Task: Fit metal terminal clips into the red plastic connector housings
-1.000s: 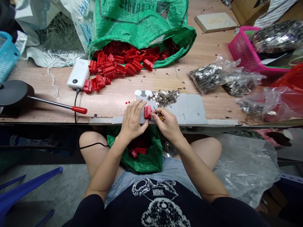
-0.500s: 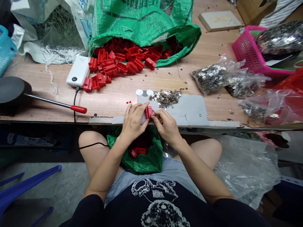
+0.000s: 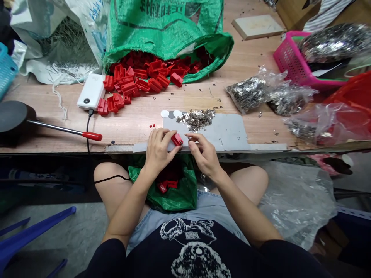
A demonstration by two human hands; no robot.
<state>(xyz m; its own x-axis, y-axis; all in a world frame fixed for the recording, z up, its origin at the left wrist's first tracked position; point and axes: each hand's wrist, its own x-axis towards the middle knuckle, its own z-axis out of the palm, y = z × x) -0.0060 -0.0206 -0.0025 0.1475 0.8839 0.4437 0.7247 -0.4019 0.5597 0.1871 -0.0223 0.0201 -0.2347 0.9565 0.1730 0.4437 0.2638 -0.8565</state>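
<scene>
My left hand [image 3: 159, 146] grips a small red plastic housing [image 3: 177, 139] between thumb and fingers, just above the front edge of the table. The housing is tilted, and its right end shows dark openings. To its right, my right hand [image 3: 203, 154] is closed on a slim tool with a thin metal tip [image 3: 187, 136]; the fingers cover its handle. A small gap separates the tip from the housing. Behind both hands, a heap of small shiny metal pieces [image 3: 197, 120] lies on a grey mat [image 3: 228, 133].
Red housings [image 3: 129, 87] spill from a green woven sack [image 3: 171, 34]. At left are a white power bank [image 3: 91, 92] and a red-tipped lever [image 3: 92, 136]. Bags of metal pieces [image 3: 247, 92] and a pink basket [image 3: 285, 58] stand right. A green bag [image 3: 176, 199] lies on my lap.
The tool tip has drawn back from the red housing, and my hands have moved slightly apart. The housing has turned in my left hand. The whole view has shifted a little.
</scene>
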